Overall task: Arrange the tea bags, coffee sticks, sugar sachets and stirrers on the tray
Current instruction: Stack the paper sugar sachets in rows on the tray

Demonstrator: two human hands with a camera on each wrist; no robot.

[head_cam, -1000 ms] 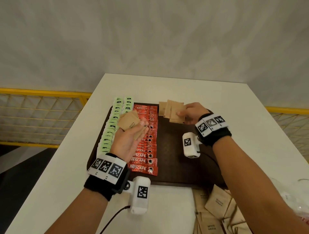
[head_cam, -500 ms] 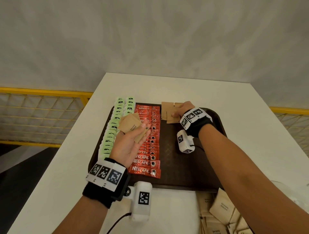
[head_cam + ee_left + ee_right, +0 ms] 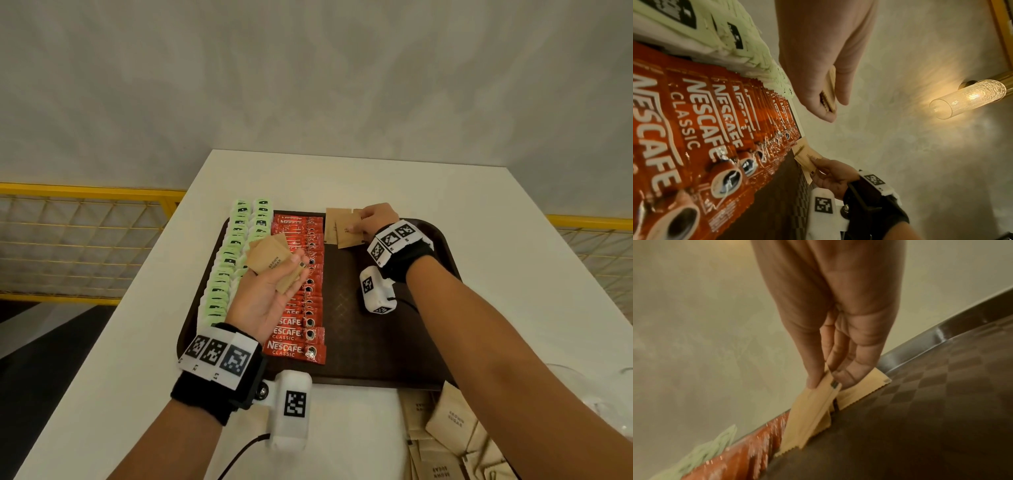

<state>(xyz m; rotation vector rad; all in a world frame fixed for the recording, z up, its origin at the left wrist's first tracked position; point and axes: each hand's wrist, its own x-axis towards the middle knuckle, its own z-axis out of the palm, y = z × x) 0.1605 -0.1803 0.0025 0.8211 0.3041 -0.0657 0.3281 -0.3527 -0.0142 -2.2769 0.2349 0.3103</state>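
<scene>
A dark brown tray (image 3: 387,363) lies on the white table. Two columns of green tea bags (image 3: 236,253) fill its left side, and a column of red Nescafe coffee sticks (image 3: 301,329) runs beside them. My left hand (image 3: 274,277) hovers palm up over the sticks and holds a small stack of brown sugar sachets (image 3: 265,260). At the tray's far edge my right hand (image 3: 371,221) pinches a brown sugar sachet (image 3: 813,417) among the sachets (image 3: 342,228) lying there, its lower edge touching the tray. No stirrers show.
A loose pile of brown sugar sachets (image 3: 445,435) lies on the table near the tray's front right corner. Clear plastic (image 3: 613,397) shows at the right edge. A yellow mesh railing (image 3: 85,240) stands beyond the table on both sides. A wall lamp (image 3: 966,97) glows.
My right hand moved left and farther along the tray's far edge with its sachet, down onto the sachets there. My left hand kept its stack almost still.
</scene>
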